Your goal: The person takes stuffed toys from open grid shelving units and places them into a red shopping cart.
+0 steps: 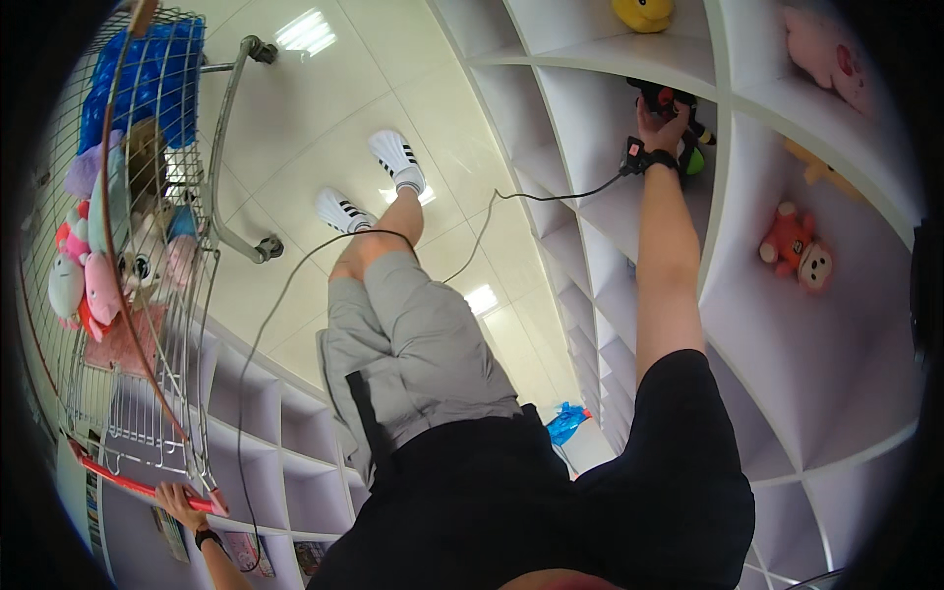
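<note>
My left hand [181, 504] is closed around the red handle [140, 483] of a wire shopping cart at the lower left. Several plush toys [103, 276] and a blue plastic bag [144, 81] lie in the cart. Up at the right, my right hand [666, 131] reaches into a white shelf compartment, its fingers on a dark plush toy [656, 94] with red parts; whether they grip it is unclear. Something bright green [694, 160] shows behind my wrist. A red monkey plush [796, 247] lies in the neighbouring compartment.
More shelf compartments hold a yellow plush [643, 13] and a pink plush [830, 59]. A black cable [560, 198] runs from my right wrist across to the left. Low shelves with books [249, 553] stand at the lower left. A blue bag [566, 422] is behind me.
</note>
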A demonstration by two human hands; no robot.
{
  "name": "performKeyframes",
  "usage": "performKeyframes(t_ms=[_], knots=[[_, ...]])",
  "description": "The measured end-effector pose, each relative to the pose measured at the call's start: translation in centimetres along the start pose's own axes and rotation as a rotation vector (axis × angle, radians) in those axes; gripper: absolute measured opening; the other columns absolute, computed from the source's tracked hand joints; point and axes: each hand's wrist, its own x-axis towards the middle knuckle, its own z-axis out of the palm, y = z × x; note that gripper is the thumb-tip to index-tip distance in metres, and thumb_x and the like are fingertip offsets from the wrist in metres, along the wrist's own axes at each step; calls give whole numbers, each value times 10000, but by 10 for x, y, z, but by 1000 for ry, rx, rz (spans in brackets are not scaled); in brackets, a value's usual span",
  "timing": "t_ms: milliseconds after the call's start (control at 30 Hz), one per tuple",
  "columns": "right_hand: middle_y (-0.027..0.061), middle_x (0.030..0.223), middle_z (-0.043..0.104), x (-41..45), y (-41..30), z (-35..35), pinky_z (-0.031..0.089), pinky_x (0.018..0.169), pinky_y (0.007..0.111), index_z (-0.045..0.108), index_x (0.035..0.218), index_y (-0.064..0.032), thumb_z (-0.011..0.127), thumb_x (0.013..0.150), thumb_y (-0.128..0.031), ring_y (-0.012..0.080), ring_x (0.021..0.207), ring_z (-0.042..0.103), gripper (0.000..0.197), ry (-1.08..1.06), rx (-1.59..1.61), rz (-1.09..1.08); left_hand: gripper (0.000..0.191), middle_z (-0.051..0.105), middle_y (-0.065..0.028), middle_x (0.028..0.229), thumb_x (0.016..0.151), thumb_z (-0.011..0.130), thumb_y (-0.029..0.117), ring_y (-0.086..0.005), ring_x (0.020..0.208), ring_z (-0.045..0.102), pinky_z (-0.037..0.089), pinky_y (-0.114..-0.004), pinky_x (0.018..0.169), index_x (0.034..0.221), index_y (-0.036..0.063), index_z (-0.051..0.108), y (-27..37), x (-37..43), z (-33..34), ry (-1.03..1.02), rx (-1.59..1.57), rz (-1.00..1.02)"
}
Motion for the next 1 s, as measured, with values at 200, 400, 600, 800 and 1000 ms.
performKeyframes(t_ms=[200,400,600,800,1000], knots=[[122,1238,474,80,13,12,480,906,519,491,1208,-70,661,850,-301,322,1140,479,459,-13,-118,99,114,524,-283,1163,780,567,53,-458,1181,444,371,-535,975,864,-23,549,-41,-83,15,-25,219,-232],[127,1261,470,172,25,-24,467,926,495,461,1263,-74,693,812,-334,310,1179,452,569,-405,-895,-678,180,530,-183,1216,782,570,35,-413,1219,438,386,-508,986,956,-1,540,-36,-78,23,33,29,-367],[121,1334,389,131,37,-2,421,960,548,382,1331,-109,574,862,-443,351,1215,418,607,-178,-157,70,122,545,-188,1081,762,592,8,-407,1134,486,393,-507,956,860,-22,526,-10,-62,-11,-232,110,-505],[108,1430,289,84,29,19,290,1011,637,254,1420,-118,502,886,-518,384,1309,312,711,-182,-235,68,166,563,-187,1058,749,600,-18,-412,1100,500,403,-509,941,892,-19,517,-27,-69,8,-77,8,-450],[32,1431,297,10,79,23,413,947,533,243,1426,-251,467,912,-496,371,1150,491,612,6,-225,52,100,555,-217,1073,761,573,-27,-417,1097,501,401,-527,935,837,-21,509,-2,-73,-2,11,76,-397]])
